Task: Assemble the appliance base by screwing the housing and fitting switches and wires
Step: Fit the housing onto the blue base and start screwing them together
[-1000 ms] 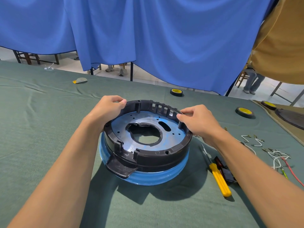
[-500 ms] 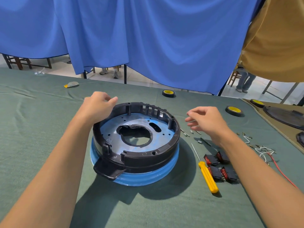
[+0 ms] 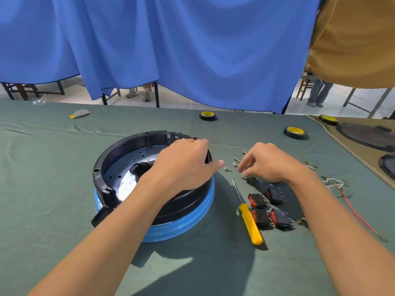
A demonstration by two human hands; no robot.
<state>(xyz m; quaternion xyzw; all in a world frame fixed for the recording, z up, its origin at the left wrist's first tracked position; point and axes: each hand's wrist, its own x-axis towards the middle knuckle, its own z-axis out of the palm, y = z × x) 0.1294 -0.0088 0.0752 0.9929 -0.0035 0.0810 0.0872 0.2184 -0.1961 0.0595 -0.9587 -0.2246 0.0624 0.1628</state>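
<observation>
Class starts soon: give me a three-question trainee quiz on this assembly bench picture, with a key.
1. True or false: the yellow screwdriver lies on the cloth, in neither hand.
2. How many rocker switches lie beside it? A two, B four, C six.
3. Which hand is over the black housing?
Key: 1 true. 2 B. 3 the left hand.

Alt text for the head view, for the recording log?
A person's left hand rests on the rim of a round black housing sitting on a blue ring, while the right hand hovers over loose screws on green cloth. A yellow-handled screwdriver and four black-and-red switches lie nearby.
</observation>
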